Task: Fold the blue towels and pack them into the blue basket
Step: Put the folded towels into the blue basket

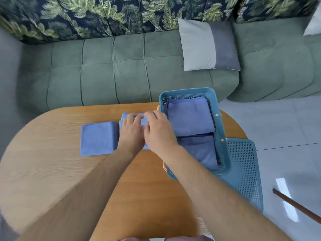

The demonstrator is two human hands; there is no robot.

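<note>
A blue basket (223,134) stands on the right side of the wooden table, with two folded blue towels inside: a lighter one (190,116) at the far end and a darker one (199,150) nearer me. Just left of the basket lies a folded blue towel (145,120), mostly covered by my hands. My left hand (131,132) rests on top of it with fingers curled at its far edge. Beside it, my right hand (159,132) lies on the same towel, fingers bent over the far edge. Another folded blue towel (98,138) lies flat further left.
The oval wooden table (52,162) fills the foreground. A blue perforated lid (243,171) lies under the basket and overhangs the table's right edge. A green sofa (112,70) with a grey cushion (206,45) runs behind. A wooden stick (295,204) crosses the tiled floor at right.
</note>
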